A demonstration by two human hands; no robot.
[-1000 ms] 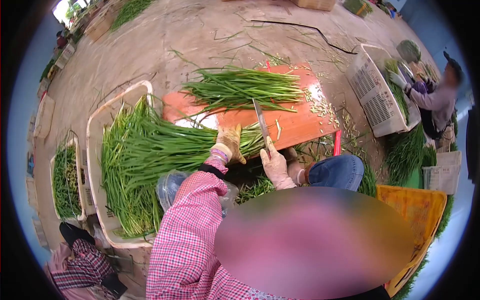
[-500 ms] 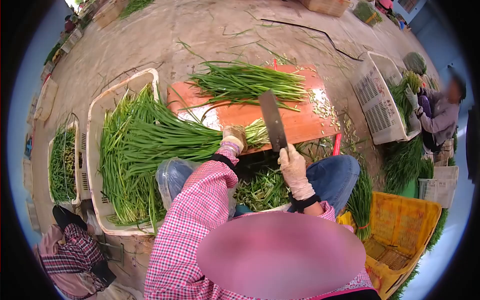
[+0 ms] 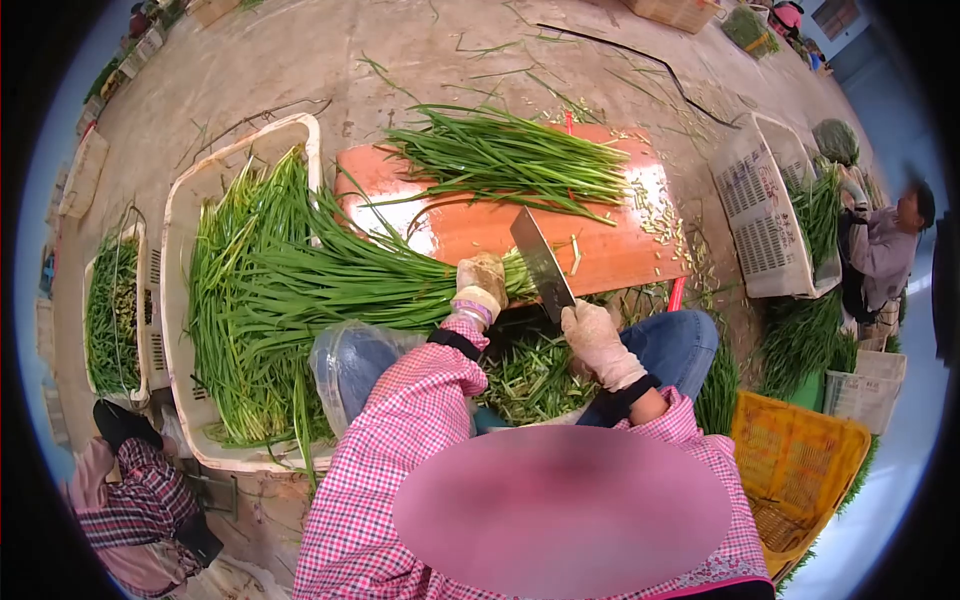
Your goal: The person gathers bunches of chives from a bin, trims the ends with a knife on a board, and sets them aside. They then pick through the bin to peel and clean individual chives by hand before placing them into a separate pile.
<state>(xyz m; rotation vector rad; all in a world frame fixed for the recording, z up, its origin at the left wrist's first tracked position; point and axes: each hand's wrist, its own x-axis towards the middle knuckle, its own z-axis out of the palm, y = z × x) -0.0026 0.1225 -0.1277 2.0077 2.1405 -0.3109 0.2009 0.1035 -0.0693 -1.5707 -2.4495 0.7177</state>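
Note:
My gloved left hand (image 3: pixel 482 278) is closed around a bundle of garlic chives (image 3: pixel 350 275), whose leaves fan out leftward over a white crate (image 3: pixel 172 330). The pale stem ends stick out to the right of my fist, over the near edge of an orange board (image 3: pixel 470 235). In my gloved right hand (image 3: pixel 597 343) is a cleaver (image 3: pixel 541 264), gripped by its handle. Its blade stands right at the stem ends. A second pile of chives (image 3: pixel 520 165) lies across the far part of the board, with short cut stem pieces (image 3: pixel 655 220) scattered at its right.
Trimmings (image 3: pixel 535 380) fill a container between my knees. To the right are a yellow crate (image 3: pixel 800 450) and a white crate (image 3: pixel 745 205), where a co-worker (image 3: pixel 890 245) handles greens. Another person (image 3: pixel 140 500) sits at lower left, near a smaller crate of greens (image 3: pixel 115 320).
The cleaver blade has come down and left onto the stem ends, and a few cut pieces now lie beside it on the board. My left hand keeps its hold on the bundle.

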